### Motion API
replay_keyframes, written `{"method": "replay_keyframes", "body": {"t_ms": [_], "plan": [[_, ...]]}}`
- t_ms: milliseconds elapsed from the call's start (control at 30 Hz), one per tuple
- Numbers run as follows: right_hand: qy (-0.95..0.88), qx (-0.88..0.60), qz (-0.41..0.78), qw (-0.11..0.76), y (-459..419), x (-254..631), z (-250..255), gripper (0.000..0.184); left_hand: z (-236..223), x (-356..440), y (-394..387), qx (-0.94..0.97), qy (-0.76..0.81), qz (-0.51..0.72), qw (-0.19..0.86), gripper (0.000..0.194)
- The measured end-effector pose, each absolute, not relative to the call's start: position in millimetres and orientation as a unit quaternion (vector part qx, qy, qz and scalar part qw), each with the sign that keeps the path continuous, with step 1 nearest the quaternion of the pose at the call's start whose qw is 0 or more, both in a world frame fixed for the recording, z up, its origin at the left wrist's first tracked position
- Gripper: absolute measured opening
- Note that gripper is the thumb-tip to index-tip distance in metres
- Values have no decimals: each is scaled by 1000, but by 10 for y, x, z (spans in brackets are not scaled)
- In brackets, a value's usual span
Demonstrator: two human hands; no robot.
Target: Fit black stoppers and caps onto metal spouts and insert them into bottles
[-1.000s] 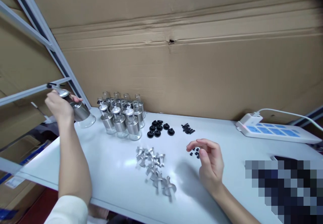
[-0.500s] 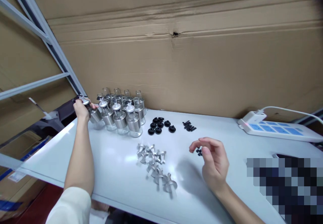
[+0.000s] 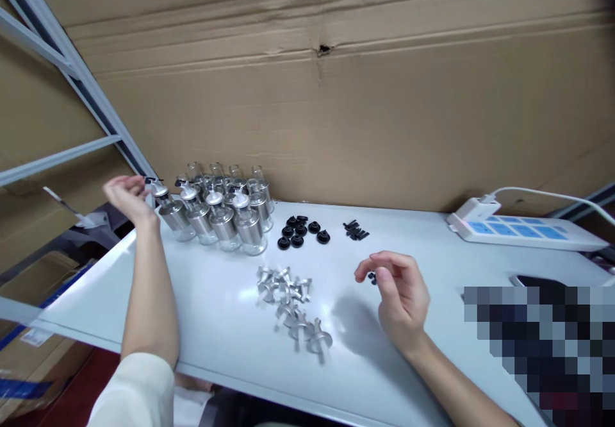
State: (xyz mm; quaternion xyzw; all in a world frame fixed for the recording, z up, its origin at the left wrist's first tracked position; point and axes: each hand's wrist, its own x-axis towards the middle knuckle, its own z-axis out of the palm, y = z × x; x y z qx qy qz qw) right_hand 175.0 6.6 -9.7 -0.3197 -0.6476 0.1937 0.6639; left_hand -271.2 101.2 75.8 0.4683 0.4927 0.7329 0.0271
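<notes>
My left hand [image 3: 129,197] is beside the leftmost glass bottle [image 3: 175,218], its fingers apart and loosely bent, holding nothing. That bottle has a steel band and a metal pouring spout top [image 3: 158,188]. Several similar bottles stand in rows to its right; the front ones carry metal tops, while some at the back have bare necks. My right hand [image 3: 403,295] hovers over the table with fingers curved, thumb apart and no object between them. Small black pieces [image 3: 372,277] lie partly hidden behind its fingers. Loose metal spout tops [image 3: 288,299] lie between my arms.
Black round stoppers [image 3: 298,229] and thin black strips [image 3: 355,230] lie on the white table [image 3: 216,324]. A white power strip [image 3: 523,229] with a plugged-in charger sits at the right. Cardboard [image 3: 336,132] lines the back, and a metal shelf frame [image 3: 96,103] rises at the left.
My left hand has let go of the leftmost bottle and moved left, its fingers opening. My right hand keeps its pose. The whole view has shifted slightly.
</notes>
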Motion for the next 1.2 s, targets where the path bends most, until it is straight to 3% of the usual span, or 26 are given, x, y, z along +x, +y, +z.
{"method": "replay_keyframes", "body": {"t_ms": [133,200,333,367,433,500,833,1067,1200], "plan": [[-669,-335,181,638,72,1752,-78,10,1252,-2188,823,276,361,869,-195,22],[-694,-346,160,611,75,1746,-62,10,1296,-1695,654,380,317,842,-215,23],[-730,-349,115,577,77,1734,-19,10,902,-765,284,766,343,541,-44,8],[-736,-347,109,570,77,1734,-5,10,766,-619,224,859,355,368,38,9],[-755,-339,99,552,77,1735,26,12,527,-448,164,898,391,136,151,18],[-779,-322,87,532,74,1735,56,14,361,-395,168,890,404,30,209,27],[-868,-256,56,421,84,1698,58,16,171,-361,190,888,410,26,206,32],[-847,-278,32,452,121,1759,47,14,124,-327,215,885,408,54,218,24],[-849,-272,35,452,143,1792,29,16,48,-289,197,890,396,134,183,26]]}}
